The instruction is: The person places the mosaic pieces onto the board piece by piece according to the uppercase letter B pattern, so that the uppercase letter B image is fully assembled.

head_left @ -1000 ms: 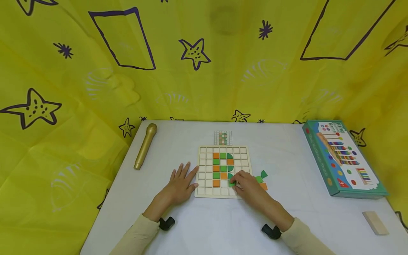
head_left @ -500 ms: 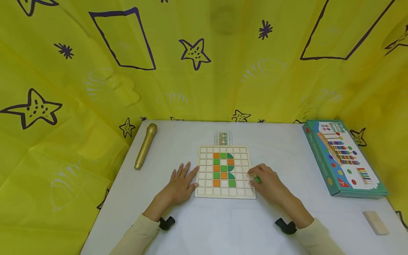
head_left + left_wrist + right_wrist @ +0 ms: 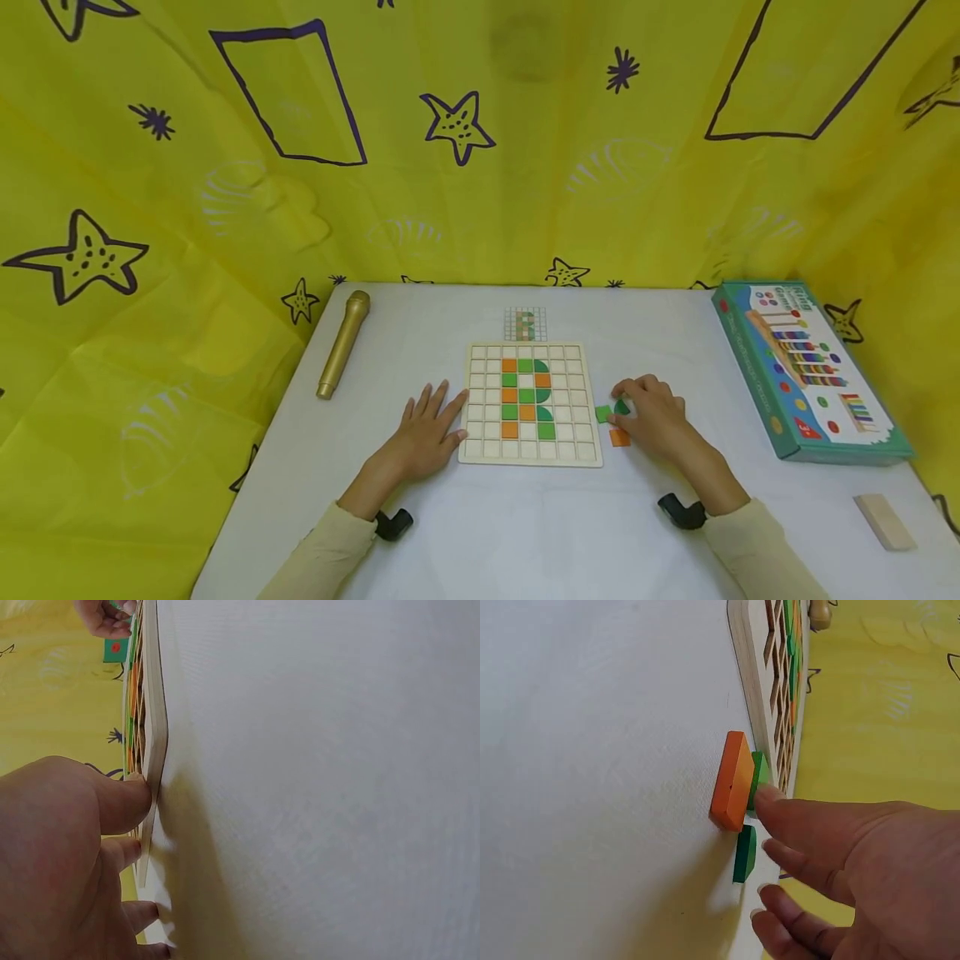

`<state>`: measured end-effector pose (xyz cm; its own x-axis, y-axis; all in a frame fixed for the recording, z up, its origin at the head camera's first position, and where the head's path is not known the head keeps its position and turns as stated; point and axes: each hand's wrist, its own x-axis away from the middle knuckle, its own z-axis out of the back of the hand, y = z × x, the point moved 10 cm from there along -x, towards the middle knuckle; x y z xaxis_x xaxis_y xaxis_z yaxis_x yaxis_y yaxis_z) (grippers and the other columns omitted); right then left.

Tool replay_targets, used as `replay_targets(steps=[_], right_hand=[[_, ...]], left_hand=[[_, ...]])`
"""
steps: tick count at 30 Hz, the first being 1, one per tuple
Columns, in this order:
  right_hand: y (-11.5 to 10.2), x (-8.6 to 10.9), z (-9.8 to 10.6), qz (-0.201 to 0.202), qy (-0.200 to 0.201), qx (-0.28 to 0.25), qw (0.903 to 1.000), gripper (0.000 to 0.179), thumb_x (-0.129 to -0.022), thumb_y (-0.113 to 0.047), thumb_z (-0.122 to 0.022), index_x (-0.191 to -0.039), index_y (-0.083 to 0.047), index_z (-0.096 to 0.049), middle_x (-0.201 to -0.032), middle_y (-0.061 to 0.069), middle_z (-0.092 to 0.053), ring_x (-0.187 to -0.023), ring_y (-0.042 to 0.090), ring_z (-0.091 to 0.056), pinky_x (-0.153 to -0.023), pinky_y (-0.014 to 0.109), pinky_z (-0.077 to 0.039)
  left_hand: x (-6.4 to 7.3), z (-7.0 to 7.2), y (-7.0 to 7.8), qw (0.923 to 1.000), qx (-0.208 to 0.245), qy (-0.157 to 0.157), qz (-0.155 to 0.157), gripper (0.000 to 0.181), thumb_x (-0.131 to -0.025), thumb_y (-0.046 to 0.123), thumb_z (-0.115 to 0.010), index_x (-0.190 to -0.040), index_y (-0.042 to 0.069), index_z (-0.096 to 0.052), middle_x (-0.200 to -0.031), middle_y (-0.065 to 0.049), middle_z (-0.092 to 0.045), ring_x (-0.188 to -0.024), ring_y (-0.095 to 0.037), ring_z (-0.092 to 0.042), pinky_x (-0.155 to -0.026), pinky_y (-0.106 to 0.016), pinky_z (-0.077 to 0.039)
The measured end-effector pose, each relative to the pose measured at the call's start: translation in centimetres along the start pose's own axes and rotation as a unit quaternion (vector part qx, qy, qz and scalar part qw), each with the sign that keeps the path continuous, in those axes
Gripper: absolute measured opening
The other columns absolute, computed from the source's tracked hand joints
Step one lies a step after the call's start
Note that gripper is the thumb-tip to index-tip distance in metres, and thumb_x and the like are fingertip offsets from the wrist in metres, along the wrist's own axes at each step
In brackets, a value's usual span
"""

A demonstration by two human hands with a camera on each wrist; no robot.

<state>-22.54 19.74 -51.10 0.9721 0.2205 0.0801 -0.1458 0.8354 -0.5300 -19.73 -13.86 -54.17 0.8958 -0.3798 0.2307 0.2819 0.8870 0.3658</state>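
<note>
A wooden grid board (image 3: pixel 482 451) lies on the table, with orange and green tiles (image 3: pixel 546 431) set in the pattern of a letter R. My left hand (image 3: pixel 422 439) rests spread at its left edge; in the left wrist view the thumb (image 3: pixel 127 802) touches the board's side. Right of the board, my right hand (image 3: pixel 656 419) hovers over three loose pieces: a light green square (image 3: pixel 603 414), a dark green rounded piece (image 3: pixel 621 407) and an orange square (image 3: pixel 619 438). In the right wrist view its thumb tip is at the light green square, its fingers loosely bent.
A small pattern card (image 3: pixel 525 324) lies behind the board. The gold microphone (image 3: pixel 342 344) is at the back left. On the right are a teal-edged game box (image 3: pixel 813 375) and a wooden block (image 3: pixel 884 522). A yellow curtain (image 3: pixel 480 208) hangs behind the table.
My right hand has let go of a green square tile in the board's lower right of the R and moved right to the loose pieces. The left hand has stayed put.
</note>
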Motion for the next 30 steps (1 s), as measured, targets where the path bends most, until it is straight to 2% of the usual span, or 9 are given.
replay_targets(steps=[5, 9, 13, 20, 24, 30], right_hand=[[-0.4, -0.5, -1.0, 0.014, -0.031, -0.007, 0.9994, 0.031, -0.095, -0.017, -0.079, -0.123, -0.008, -0.069, -0.133, 0.022, -0.058, -0.123, 0.045, -0.053, -0.092, 0.061, -0.036], [-0.4, -0.6, -1.6, 0.017, -0.046, -0.012, 0.9987, 0.027, -0.096, -0.014, -0.077, -0.122, -0.008, -0.070, -0.131, 0.018, -0.061, -0.122, 0.043, -0.055, -0.093, 0.062, -0.034], [-0.5, -0.8, -1.4, 0.024, -0.037, -0.012, 0.9989, 0.026, -0.098, -0.013, -0.074, -0.123, -0.007, -0.071, -0.129, 0.016, -0.063, -0.121, 0.041, -0.055, -0.093, 0.058, -0.034], [-0.8, -1.1, -1.3, 0.054, -0.025, -0.015, 0.9981, 0.025, -0.099, -0.013, -0.073, -0.124, -0.006, -0.070, -0.127, 0.015, -0.065, -0.123, 0.040, -0.055, -0.085, 0.045, -0.033], [-0.7, -1.0, -1.3, 0.057, -0.018, -0.015, 0.9981, 0.025, -0.100, -0.013, -0.073, -0.124, -0.007, -0.070, -0.125, 0.013, -0.066, -0.119, 0.037, -0.055, -0.086, 0.044, -0.032], [-1.1, -0.8, -1.1, 0.063, -0.011, -0.019, 0.9977, 0.025, -0.099, -0.011, -0.073, -0.124, -0.005, -0.069, -0.121, 0.013, -0.065, -0.114, 0.034, -0.056, -0.086, 0.043, -0.036]], left_hand=[[0.0, -0.1, 0.0, 1.0000, 0.001, -0.003, -0.001, 0.067, -0.112, 0.046, -0.044, -0.171, 0.023, -0.022, -0.177, -0.019, -0.009, -0.162, -0.046, -0.002, -0.127, -0.069, -0.008], [0.0, 0.0, 0.0, 1.0000, 0.000, -0.003, 0.001, 0.066, -0.112, 0.047, -0.043, -0.170, 0.024, -0.022, -0.177, -0.018, -0.009, -0.162, -0.045, -0.002, -0.127, -0.068, -0.007], [0.1, 0.1, 0.1, 1.0000, 0.005, -0.003, 0.000, 0.066, -0.112, 0.046, -0.044, -0.170, 0.022, -0.023, -0.177, -0.019, -0.010, -0.162, -0.046, -0.003, -0.127, -0.068, -0.008], [0.1, 0.1, 0.1, 1.0000, 0.005, -0.007, 0.001, 0.067, -0.112, 0.047, -0.044, -0.171, 0.024, -0.022, -0.177, -0.018, -0.009, -0.163, -0.045, -0.002, -0.127, -0.068, -0.006], [0.1, 0.1, 0.1, 1.0000, 0.004, -0.002, 0.000, 0.066, -0.112, 0.046, -0.043, -0.170, 0.023, -0.022, -0.177, -0.018, -0.009, -0.162, -0.046, -0.002, -0.127, -0.068, -0.007], [0.1, 0.3, 0.2, 1.0000, 0.005, 0.004, 0.000, 0.065, -0.112, 0.046, -0.043, -0.170, 0.023, -0.023, -0.177, -0.018, -0.010, -0.162, -0.046, -0.003, -0.127, -0.068, -0.008]])
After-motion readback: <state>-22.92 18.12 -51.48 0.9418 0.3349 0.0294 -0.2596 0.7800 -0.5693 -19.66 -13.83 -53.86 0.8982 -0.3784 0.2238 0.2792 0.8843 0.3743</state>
